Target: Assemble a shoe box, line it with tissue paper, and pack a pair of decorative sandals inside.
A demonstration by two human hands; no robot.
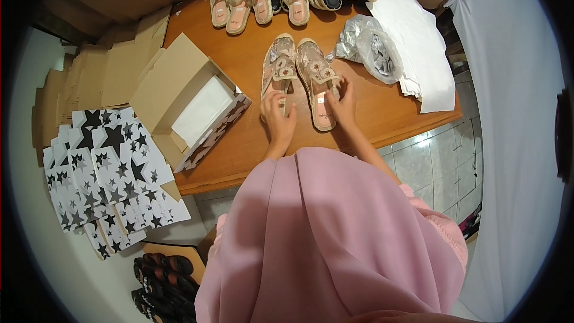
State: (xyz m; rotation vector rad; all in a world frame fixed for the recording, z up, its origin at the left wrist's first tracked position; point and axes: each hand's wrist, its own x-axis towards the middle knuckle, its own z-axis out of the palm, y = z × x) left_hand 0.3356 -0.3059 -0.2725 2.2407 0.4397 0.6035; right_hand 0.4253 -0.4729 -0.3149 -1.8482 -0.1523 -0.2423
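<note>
Two beige slip-on shoes with sheer embroidered uppers lie side by side on the wooden table [382, 113], toes pointing away from me. My left hand [279, 116] rests on the heel end of the left shoe [278, 69]. My right hand [343, 103] grips the heel side of the right shoe [317, 78], fingers curled at its edge. An open cardboard shoe box [185, 104] with white tissue paper inside sits to the left of the shoes.
Several more beige shoes [263, 0] line the far table edge. A crumpled clear plastic bag [372, 48] and white paper sheets [421, 48] lie to the right. Flat star-printed boxes [107, 173] and plain cardboard [113, 66] are stacked at left. Dark sandals [164, 281] lie on the floor.
</note>
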